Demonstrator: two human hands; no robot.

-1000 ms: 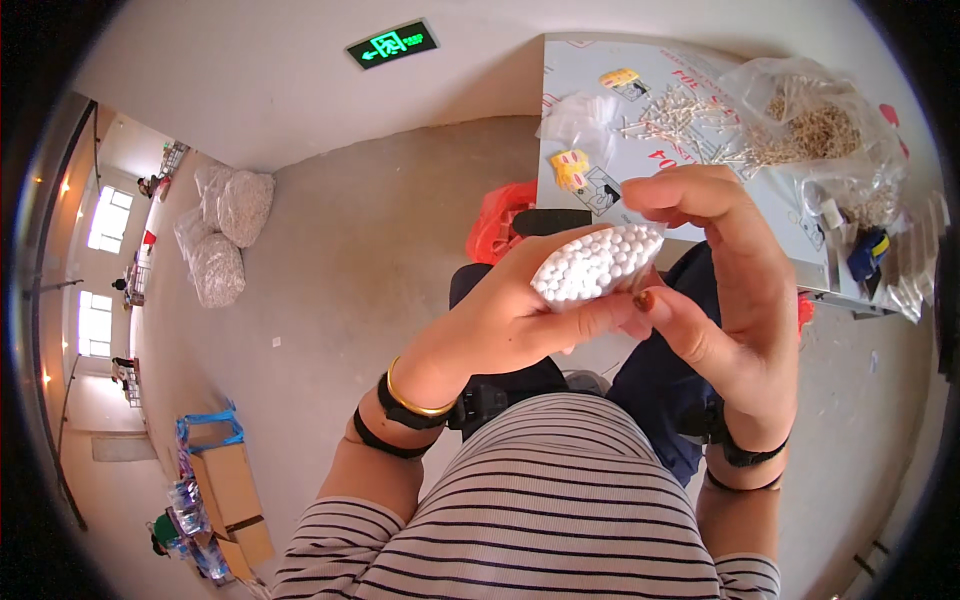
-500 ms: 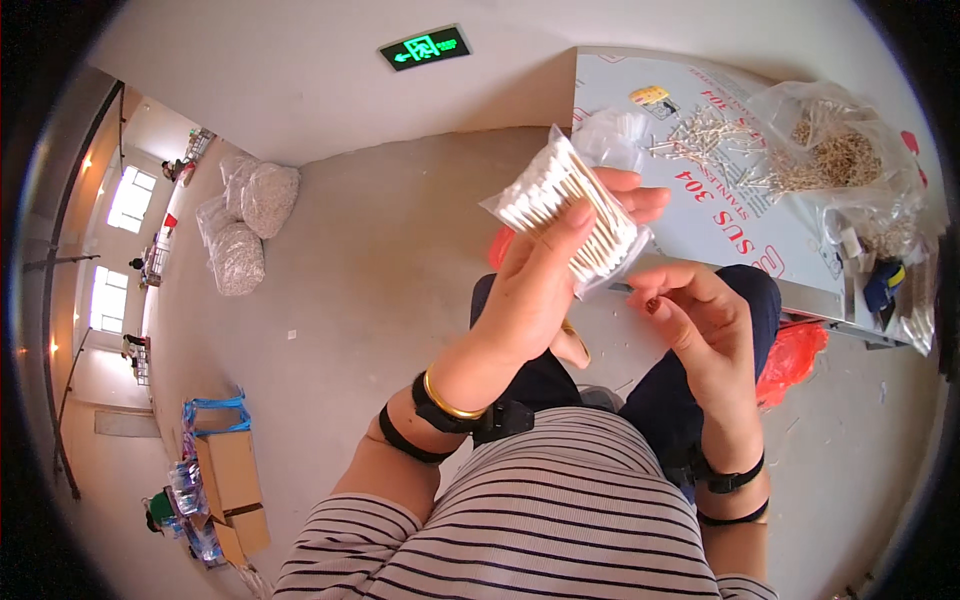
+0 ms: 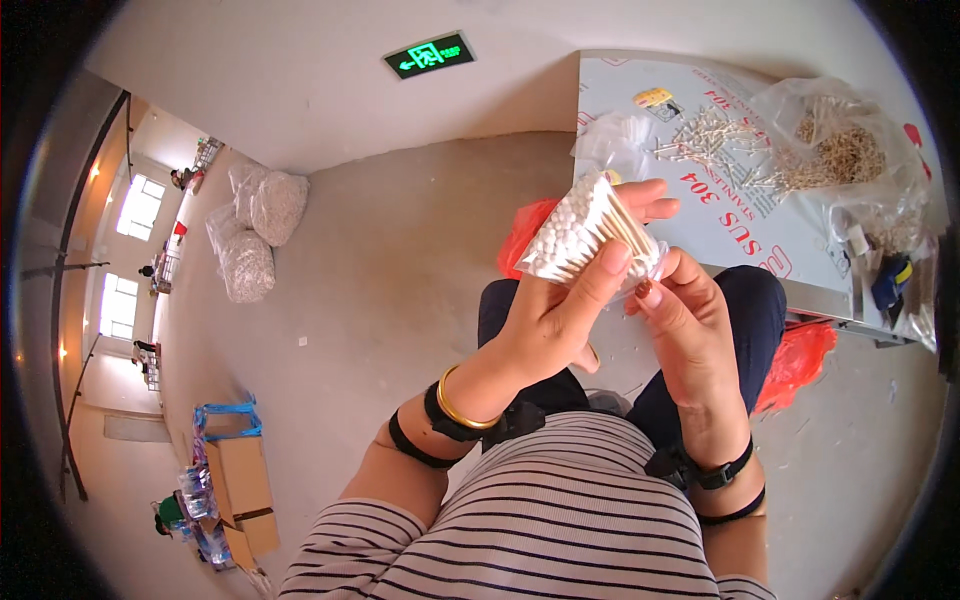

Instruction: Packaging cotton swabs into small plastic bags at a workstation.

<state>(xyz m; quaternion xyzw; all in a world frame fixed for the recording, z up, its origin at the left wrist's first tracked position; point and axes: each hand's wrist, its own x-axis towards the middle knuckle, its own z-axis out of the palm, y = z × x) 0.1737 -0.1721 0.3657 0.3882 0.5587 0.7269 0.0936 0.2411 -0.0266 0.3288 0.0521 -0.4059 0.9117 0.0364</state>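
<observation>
A clear plastic bag packed with cotton swabs (image 3: 583,228) is held in front of my body, its white tips toward the upper left. My left hand (image 3: 575,310) wraps round it, thumb across the front and fingers behind. At the bag's lower right end, my right hand (image 3: 685,310) pinches the clear plastic edge between thumb and forefinger. Beyond the hands, loose cotton swabs (image 3: 712,135) lie scattered on the printed metal-topped table (image 3: 690,215). A large clear bag of swabs (image 3: 845,155) spills open on its right side.
Clear empty bags (image 3: 612,140) and a small yellow packet (image 3: 653,97) lie on the table. Red plastic bags (image 3: 800,365) are by my legs. Full sacks (image 3: 270,205) stand on the floor at left, with a cardboard box (image 3: 240,475) nearer. A lit exit sign (image 3: 430,55) hangs on the wall.
My right hand has closed in on the bag's end and now pinches it. The bag has tilted, showing more white tips, and has moved slightly lower and to the right.
</observation>
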